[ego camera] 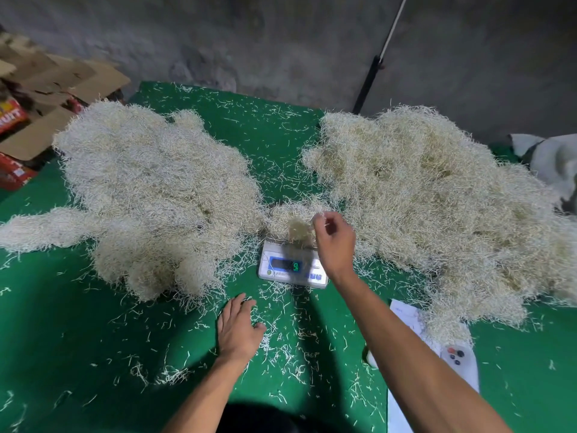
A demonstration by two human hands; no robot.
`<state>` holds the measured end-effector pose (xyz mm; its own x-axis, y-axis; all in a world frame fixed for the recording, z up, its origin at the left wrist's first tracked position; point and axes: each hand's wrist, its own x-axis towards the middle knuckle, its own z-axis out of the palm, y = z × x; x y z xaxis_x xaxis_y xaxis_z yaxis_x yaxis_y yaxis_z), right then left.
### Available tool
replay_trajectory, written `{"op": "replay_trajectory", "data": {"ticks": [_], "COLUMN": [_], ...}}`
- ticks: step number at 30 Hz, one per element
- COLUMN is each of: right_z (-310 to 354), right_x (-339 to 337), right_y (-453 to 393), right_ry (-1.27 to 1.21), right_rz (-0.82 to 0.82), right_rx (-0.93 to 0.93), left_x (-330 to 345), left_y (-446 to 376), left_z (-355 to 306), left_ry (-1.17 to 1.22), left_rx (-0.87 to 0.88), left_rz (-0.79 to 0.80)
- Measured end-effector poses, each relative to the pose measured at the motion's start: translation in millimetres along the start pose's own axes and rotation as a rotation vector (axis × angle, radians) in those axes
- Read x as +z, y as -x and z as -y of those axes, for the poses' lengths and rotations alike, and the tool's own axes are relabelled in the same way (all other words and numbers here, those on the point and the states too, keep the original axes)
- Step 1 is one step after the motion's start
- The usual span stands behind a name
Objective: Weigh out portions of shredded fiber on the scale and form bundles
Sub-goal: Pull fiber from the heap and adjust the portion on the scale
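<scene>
1. Right hand (pixel 335 242): raised over the scale, back of the hand to the camera, fingers curled with the tips drawn together near the thumb. A few strands show at the fingertips; whether they are pinched cannot be told.
2. Falling fiber (pixel 298 231): a blurred tuft just left of and below the right fingertips, apart from the hand, above the scale's platform.
3. Portion (pixel 288 217): a small mound of shredded fiber on the scale's platform, directly beyond and under the right hand, lying between the two large heaps.
4. Scale (pixel 292 267): small, white, on the worktop beneath the right wrist. Its display shows a green digit reading 5 or 9; blur prevents telling more.
5. Left hand (pixel 239 331): flat, palm down, fingers straight and spread, resting on the worktop near the scale's front left corner, holding nothing.
6. Left heap (pixel 150 189): large pile of pale fiber left of the scale, well beyond the left hand.
7. Right heap (pixel 437 207): large pile, slightly yellower, right of the scale, just beside the right hand.
8. Worktop (pixel 78 354): green cover, strewn with loose strands around both hands.
9. Phone (pixel 462 364): white, face down, right of the right forearm, on white paper (pixel 406 314).
10. Cardboard boxes (pixel 46 98): flattened, far left, beyond the worktop.
</scene>
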<state>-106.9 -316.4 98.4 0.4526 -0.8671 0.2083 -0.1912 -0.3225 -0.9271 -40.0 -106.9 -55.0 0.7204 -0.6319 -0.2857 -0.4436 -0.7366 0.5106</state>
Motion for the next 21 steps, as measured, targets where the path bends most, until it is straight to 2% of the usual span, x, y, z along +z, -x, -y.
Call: {"op": "replay_trajectory", "data": {"ticks": [5,10,15,21], "right_z": [42,60,47,40], "right_x": [-18,-23,-18,-17], "right_y": [-45,-80,-85,-77], "right_ry": [0.008,0.175,0.495,0.557], "right_rz": [-0.01,0.055,0.096,0.065], "right_rx": [-0.108,-0.158,-0.12,-0.042], "left_x": [-1,-2,-3,-4], "left_y": [1,1,-2,-3], "left_z": [0,0,1,1], "left_ry": [0.012,0.013,0.032,0.046], "left_rx": [0.007,0.006,-0.003,-0.015], "left_rz": [-0.001,-0.006,-0.001,0.006]}}
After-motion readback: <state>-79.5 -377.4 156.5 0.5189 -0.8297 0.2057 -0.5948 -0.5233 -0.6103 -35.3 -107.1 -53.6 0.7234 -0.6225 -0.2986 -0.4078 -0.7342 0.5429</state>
